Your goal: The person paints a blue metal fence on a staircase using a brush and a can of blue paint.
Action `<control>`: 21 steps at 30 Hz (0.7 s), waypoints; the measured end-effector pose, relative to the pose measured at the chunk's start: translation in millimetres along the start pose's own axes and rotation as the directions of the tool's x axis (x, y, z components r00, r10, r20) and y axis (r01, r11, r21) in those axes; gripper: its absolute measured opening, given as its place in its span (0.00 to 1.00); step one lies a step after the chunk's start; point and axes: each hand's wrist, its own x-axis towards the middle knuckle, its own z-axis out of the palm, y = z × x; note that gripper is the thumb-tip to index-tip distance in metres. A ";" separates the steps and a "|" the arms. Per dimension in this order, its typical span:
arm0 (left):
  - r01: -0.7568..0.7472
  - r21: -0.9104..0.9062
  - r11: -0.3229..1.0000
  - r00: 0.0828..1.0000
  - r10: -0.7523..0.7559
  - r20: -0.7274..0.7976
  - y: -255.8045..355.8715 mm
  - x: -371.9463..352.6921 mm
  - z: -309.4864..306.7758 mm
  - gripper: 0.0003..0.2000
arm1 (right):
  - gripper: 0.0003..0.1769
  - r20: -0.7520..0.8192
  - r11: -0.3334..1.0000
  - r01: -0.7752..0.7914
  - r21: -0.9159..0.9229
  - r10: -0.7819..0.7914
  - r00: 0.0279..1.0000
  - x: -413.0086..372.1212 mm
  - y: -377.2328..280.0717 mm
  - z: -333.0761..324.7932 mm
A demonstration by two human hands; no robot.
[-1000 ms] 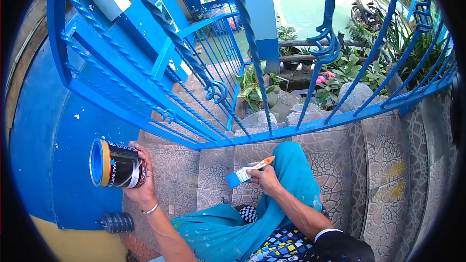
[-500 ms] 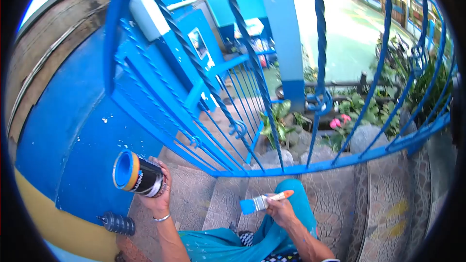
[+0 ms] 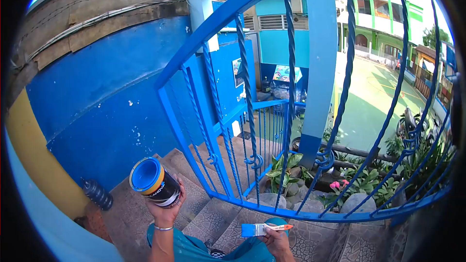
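Note:
My left hand (image 3: 166, 207) grips a black paint can (image 3: 155, 183) full of blue paint, held up and tilted with its open mouth toward me. My right hand (image 3: 275, 237) holds a flat paintbrush (image 3: 264, 228) with an orange handle and bristles wet with blue paint, pointing left just above my knee in teal trousers (image 3: 204, 251). Both hands sit below and in front of a blue metal railing (image 3: 252, 116) with twisted bars.
Stone-patterned steps (image 3: 213, 218) run down beside the railing. A blue and yellow wall (image 3: 97, 102) stands at the left, with a dark ribbed post (image 3: 97, 194) at its foot. Beyond the rail are plants (image 3: 359, 184), rocks, a blue pillar (image 3: 318, 63) and a green yard.
My view has tilted upward, so the railing top and far buildings show. The can has risen and moved right with my left hand. The brush stays level near my knee.

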 end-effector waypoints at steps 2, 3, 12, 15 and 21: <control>-0.005 0.009 1.000 1.000 0.005 0.012 -2.9 -12.8 -3.7 0.44 | 0.18 -0.018 1.000 0.019 -0.003 -0.019 1.000 -7.9 -8.5 6.2; -0.009 -0.009 1.000 1.000 0.009 -0.024 8.1 1.2 7.5 0.44 | 0.18 -0.039 1.000 0.017 -0.017 -0.018 0.999 -4.0 -15.2 29.6; -0.055 -0.017 0.998 0.997 0.054 -0.058 -15.0 -48.4 -22.3 0.44 | 0.21 0.075 0.997 0.076 0.021 -0.078 0.994 -36.2 -50.7 30.6; -0.049 -0.031 0.998 0.996 0.047 -0.071 -26.1 -58.8 -36.6 0.44 | 0.19 0.155 0.989 0.147 0.021 -0.149 0.977 -41.7 -76.8 34.7; 0.044 -0.039 0.998 0.998 -0.046 -0.050 -27.6 -25.9 -21.8 0.43 | 0.20 0.130 0.932 0.355 -0.070 -0.345 0.930 -52.1 -135.9 122.6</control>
